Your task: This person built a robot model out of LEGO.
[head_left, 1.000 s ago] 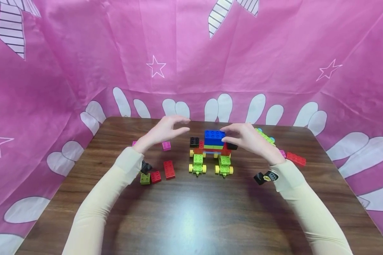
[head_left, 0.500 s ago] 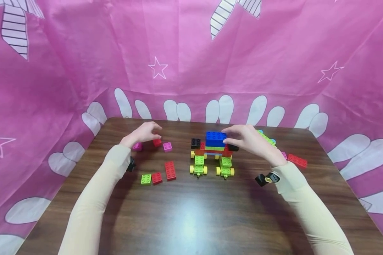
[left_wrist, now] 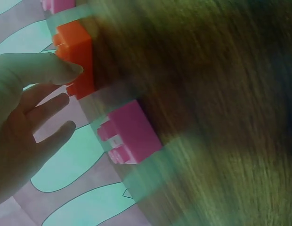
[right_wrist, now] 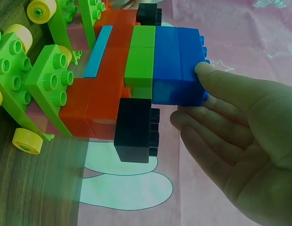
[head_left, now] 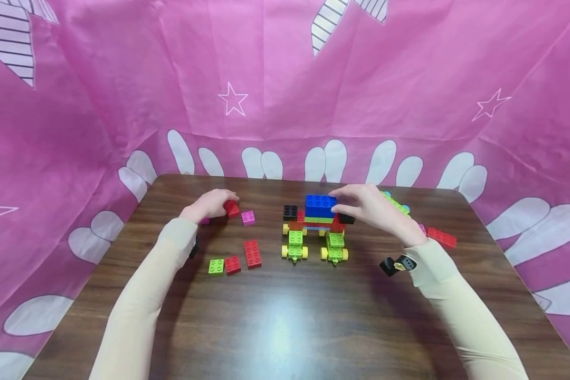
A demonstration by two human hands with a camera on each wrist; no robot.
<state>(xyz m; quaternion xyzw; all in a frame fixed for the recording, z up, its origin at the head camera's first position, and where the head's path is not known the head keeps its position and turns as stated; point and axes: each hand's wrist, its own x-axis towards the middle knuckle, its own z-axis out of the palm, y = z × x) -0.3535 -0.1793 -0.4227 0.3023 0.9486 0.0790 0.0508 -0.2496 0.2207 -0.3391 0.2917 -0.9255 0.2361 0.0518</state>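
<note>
On the dark wooden table (head_left: pixel 285 316), the left hand (head_left: pixel 210 205) pinches a small red brick (head_left: pixel 232 209) between thumb and fingers at the far left of the tabletop; in the left wrist view the thumb presses against that brick's side while the other fingers lie loosely spread behind it. A pink brick (head_left: pixel 248 217) sits just beside the red one, on the side toward the model, and another pink piece is mostly hidden under the left wrist. The right hand (head_left: pixel 370 208) rests on the brick model (head_left: pixel 315 224) at mid-table, its thumb laid on the blue block (head_left: pixel 320 206) on top and the fingers relaxed and nearly straight beside it, not closed around anything. The model stands on green wheeled bases with yellow wheels (head_left: pixel 294 248), with black bricks at either side. Between the two hands, nearer the person, lie a long red brick (head_left: pixel 252 254), a smaller red brick (head_left: pixel 232 265) and a green brick (head_left: pixel 216 266). Behind the right hand a green plate (head_left: pixel 396 203) and a red brick (head_left: pixel 440 238) lie near the table's right edge, partly hidden.
</note>
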